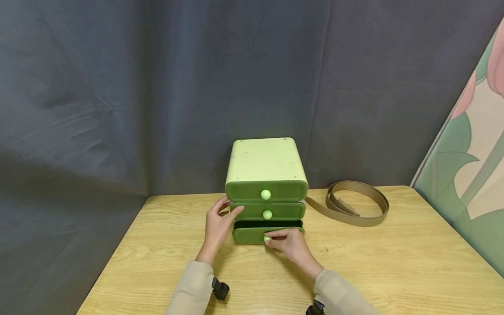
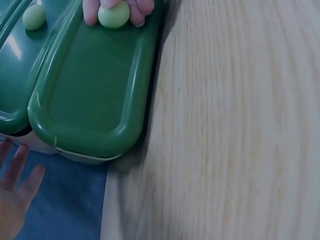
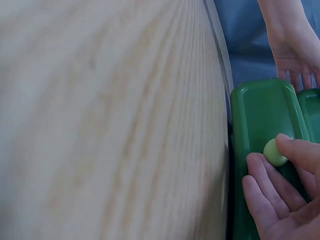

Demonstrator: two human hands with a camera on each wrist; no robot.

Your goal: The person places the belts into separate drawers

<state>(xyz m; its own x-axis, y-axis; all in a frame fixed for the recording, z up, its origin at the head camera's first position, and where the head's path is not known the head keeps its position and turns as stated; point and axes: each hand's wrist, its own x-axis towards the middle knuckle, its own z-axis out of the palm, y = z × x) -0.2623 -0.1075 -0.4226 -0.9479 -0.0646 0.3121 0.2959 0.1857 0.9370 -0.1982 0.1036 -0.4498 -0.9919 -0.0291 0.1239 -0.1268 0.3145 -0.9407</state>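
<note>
Steadily, from L: our left hand (image 1: 218, 222), fingers loosely spread, rests at the side of the green cabinet (image 1: 267, 159), whose btm drawer (image 1: 250, 236), front ctr, stands slightly ajar w/ its knob (image 1: 267, 239) pinched in our right hand (image 1: 294, 246). We'd brace the cabinet & keep the drawer straight and level, so it doesn't jam.

4 o'clock: right hand (image 3: 290, 200) pinching pale-green knob (image 3: 273, 154) | 3 o'clock: green drawer (image 3: 265, 110) | 2 o'clock: left hand (image 3: 296, 55), near drawer | 9 o'clock: wooden tabletop (image 3: 115, 120)
</note>
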